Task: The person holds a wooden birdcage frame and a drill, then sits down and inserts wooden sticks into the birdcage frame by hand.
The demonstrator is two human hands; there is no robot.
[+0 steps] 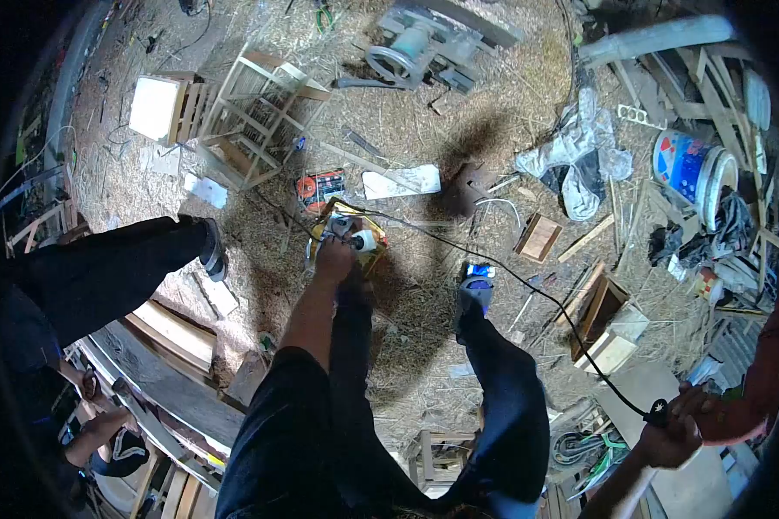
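My left hand (pixel 333 255) reaches down between my legs and is closed round a small grey-and-white power tool (pixel 365 240). Beneath the tool is something yellow (pixel 318 232), mostly covered. A black cord (pixel 502 266) runs from near the tool across the floor to the right. Off to the right, my right hand (pixel 669 443) is closed at the cord's end, by a dark plug-like piece (pixel 658 413). Another person's hand (pixel 694 402), below a red sleeve, is right beside it; whether the two touch is hard to tell.
Straw-like shavings cover the floor. Nearby are an orange-and-black tool case (pixel 320 189), a white board (pixel 402 182), a wooden frame (pixel 255 121), an open wooden box (pixel 604 320) and a bucket (pixel 692 173). A second person's leg (pixel 121 268) and hands (pixel 95 424) appear at left.
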